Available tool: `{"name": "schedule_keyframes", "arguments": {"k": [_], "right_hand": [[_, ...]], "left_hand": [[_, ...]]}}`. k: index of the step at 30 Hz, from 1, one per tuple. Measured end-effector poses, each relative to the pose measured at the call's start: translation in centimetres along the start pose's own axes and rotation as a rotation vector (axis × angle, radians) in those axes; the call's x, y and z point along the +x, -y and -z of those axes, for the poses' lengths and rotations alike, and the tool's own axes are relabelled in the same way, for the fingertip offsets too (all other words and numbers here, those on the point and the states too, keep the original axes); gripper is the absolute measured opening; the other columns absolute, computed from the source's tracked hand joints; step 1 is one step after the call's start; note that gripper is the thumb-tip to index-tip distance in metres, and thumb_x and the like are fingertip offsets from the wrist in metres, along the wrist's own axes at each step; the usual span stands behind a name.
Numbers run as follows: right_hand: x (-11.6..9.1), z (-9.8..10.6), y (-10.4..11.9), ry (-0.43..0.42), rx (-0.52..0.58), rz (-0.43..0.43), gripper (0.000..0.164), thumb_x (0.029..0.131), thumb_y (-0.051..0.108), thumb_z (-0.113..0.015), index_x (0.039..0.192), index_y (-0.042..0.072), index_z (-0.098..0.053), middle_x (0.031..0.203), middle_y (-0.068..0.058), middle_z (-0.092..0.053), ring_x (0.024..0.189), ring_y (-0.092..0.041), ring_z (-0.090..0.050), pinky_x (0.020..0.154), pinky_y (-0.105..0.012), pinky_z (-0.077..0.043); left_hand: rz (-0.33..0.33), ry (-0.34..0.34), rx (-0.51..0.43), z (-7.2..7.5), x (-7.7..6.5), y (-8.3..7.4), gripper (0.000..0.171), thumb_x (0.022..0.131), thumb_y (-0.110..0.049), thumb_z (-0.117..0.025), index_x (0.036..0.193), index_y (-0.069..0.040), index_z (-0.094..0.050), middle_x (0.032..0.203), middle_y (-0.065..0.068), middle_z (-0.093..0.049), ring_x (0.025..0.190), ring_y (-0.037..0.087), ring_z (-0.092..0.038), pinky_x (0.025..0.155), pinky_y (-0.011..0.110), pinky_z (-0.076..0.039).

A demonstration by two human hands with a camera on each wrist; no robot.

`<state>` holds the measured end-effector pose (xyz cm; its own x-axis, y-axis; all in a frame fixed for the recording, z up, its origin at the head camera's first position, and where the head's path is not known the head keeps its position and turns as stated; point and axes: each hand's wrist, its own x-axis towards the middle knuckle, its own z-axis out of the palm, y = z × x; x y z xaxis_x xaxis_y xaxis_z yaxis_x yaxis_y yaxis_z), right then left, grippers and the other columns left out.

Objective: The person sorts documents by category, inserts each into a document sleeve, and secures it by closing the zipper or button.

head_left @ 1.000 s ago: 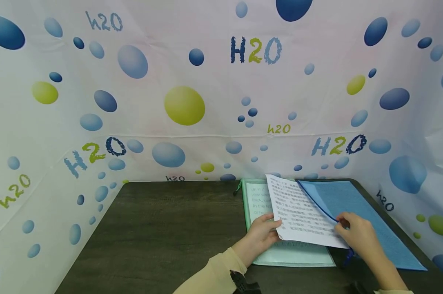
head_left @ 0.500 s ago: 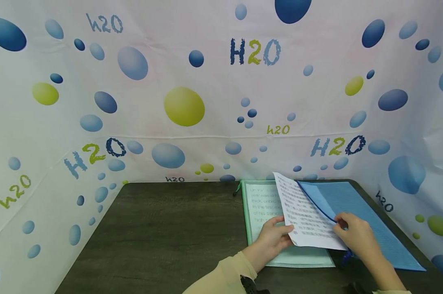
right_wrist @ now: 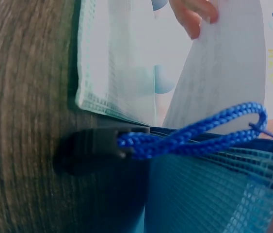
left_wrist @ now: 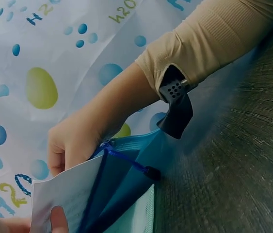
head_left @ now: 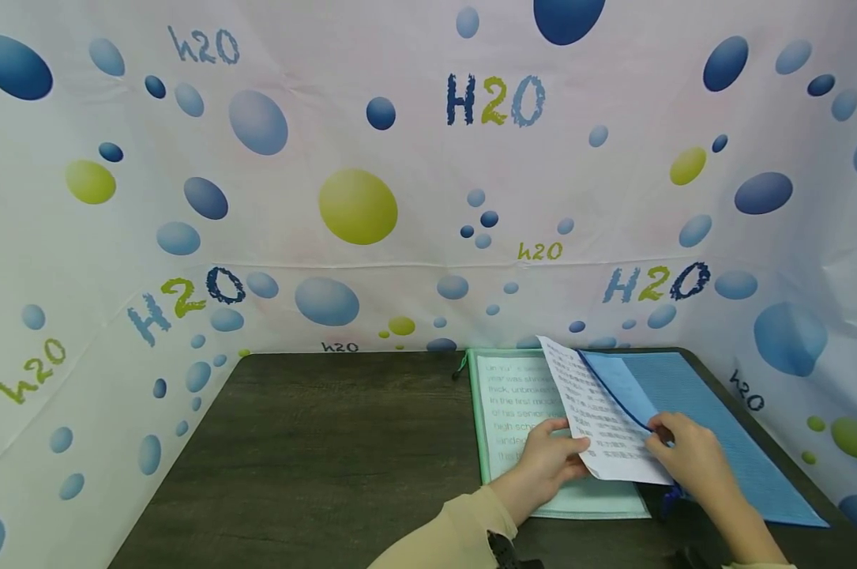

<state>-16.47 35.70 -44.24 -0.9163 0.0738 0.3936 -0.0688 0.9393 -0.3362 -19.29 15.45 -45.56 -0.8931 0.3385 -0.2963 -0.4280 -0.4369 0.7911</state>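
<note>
A printed white sheet of paper (head_left: 592, 419) slants over two mesh zip folders. Its right part runs behind the raised, dark-blue-edged opening of the blue folder (head_left: 734, 427). My left hand (head_left: 545, 466) holds the sheet by its lower left edge, thumb (left_wrist: 58, 221) on the printed face. With thumb and fingers, my right hand (head_left: 694, 454) pinches the blue folder's opening edge near its lower corner. A braided blue zipper cord (right_wrist: 189, 136) with a black end (right_wrist: 100, 148) hangs by that corner. The sheet's end inside the folder is hidden.
Under the sheet lies a pale green zip folder (head_left: 495, 442), with large English print showing through. A green zipper pull (head_left: 460, 365) sits at its upper left corner. The dark wooden table (head_left: 328, 450) stretches left. Behind it hangs a white patterned curtain (head_left: 414, 158).
My left hand has moved right with the sheet, which slides further toward the blue folder and uncovers more of the green folder. My right hand stays at the blue folder's edge.
</note>
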Motion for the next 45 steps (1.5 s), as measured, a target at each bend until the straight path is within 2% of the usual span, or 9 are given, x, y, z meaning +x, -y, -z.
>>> {"name": "schedule_keyframes", "arguments": {"k": [6,13,16,21,26,32,38,45], "right_hand": [[0.0,-0.1,0.2,-0.023,-0.004,0.008,0.013,0.074,-0.001,-0.067,0.086,-0.004,-0.068,0.078,-0.012,-0.064,0.069,-0.026,-0.059,0.060,-0.047,-0.048],[-0.1,-0.3,0.4,-0.073,-0.008,0.047,0.012,0.072,-0.002,-0.066,0.084,-0.002,-0.068,0.075,-0.009,-0.063,0.066,-0.023,-0.058,0.058,-0.041,-0.047],[-0.1,-0.2,0.4,-0.092,-0.005,0.061,0.012,0.071,-0.002,-0.066,0.083,-0.002,-0.069,0.074,-0.008,-0.063,0.065,-0.022,-0.058,0.056,-0.038,-0.046],[-0.2,-0.1,0.4,-0.097,0.004,0.060,0.011,0.072,-0.002,-0.065,0.083,-0.001,-0.069,0.074,-0.008,-0.062,0.065,-0.021,-0.057,0.055,-0.035,-0.044],[-0.2,0.1,0.2,-0.081,0.003,0.048,0.012,0.073,-0.001,-0.064,0.084,-0.001,-0.069,0.074,-0.007,-0.062,0.065,-0.020,-0.056,0.056,-0.037,-0.044],[-0.2,0.2,0.1,-0.066,0.006,0.040,0.014,0.074,0.000,-0.065,0.087,0.000,-0.069,0.077,-0.008,-0.063,0.068,-0.022,-0.058,0.057,-0.039,-0.046],[-0.3,0.2,0.0,-0.074,0.006,0.047,0.013,0.074,-0.001,-0.066,0.087,-0.001,-0.069,0.079,-0.010,-0.065,0.069,-0.025,-0.060,0.059,-0.044,-0.048],[-0.3,-0.1,0.0,-0.108,-0.008,0.100,0.013,0.072,-0.004,-0.067,0.084,0.001,-0.069,0.077,-0.007,-0.064,0.067,-0.021,-0.058,0.057,-0.040,-0.045]], "left_hand": [[-0.006,-0.009,0.045,-0.8,-0.1,0.6,0.039,0.085,0.012,-0.063,0.121,-0.002,-0.055,0.096,0.017,-0.067,0.076,0.026,-0.069,0.074,0.045,-0.058],[-0.003,-0.011,0.073,-1.5,0.2,1.2,0.038,0.084,0.011,-0.064,0.118,-0.003,-0.057,0.092,0.016,-0.067,0.071,0.025,-0.068,0.073,0.045,-0.058],[0.004,0.008,0.090,-1.5,0.7,1.3,0.036,0.084,0.010,-0.065,0.118,-0.002,-0.057,0.092,0.016,-0.067,0.073,0.027,-0.070,0.072,0.045,-0.059],[0.050,0.062,0.107,-0.9,1.2,0.6,0.035,0.089,-0.002,-0.067,0.121,0.004,-0.055,0.097,0.017,-0.068,0.087,0.034,-0.071,0.080,0.048,-0.058],[0.079,0.089,0.146,-0.1,1.5,-0.5,0.032,0.094,-0.013,-0.063,0.119,0.006,-0.058,0.102,0.016,-0.063,0.088,0.032,-0.070,0.084,0.048,-0.057],[0.106,0.084,0.226,0.5,2.0,-1.0,0.036,0.095,-0.003,-0.059,0.129,0.007,-0.053,0.104,0.015,-0.065,0.092,0.036,-0.070,0.083,0.048,-0.058],[0.098,0.055,0.273,0.4,2.4,-0.4,0.040,0.090,0.006,-0.060,0.129,0.003,-0.054,0.098,0.017,-0.066,0.077,0.034,-0.071,0.074,0.046,-0.060],[0.077,0.053,0.275,0.0,2.6,0.1,0.043,0.088,0.008,-0.062,0.129,-0.003,-0.056,0.098,0.017,-0.064,0.066,0.025,-0.068,0.069,0.042,-0.060]]}}
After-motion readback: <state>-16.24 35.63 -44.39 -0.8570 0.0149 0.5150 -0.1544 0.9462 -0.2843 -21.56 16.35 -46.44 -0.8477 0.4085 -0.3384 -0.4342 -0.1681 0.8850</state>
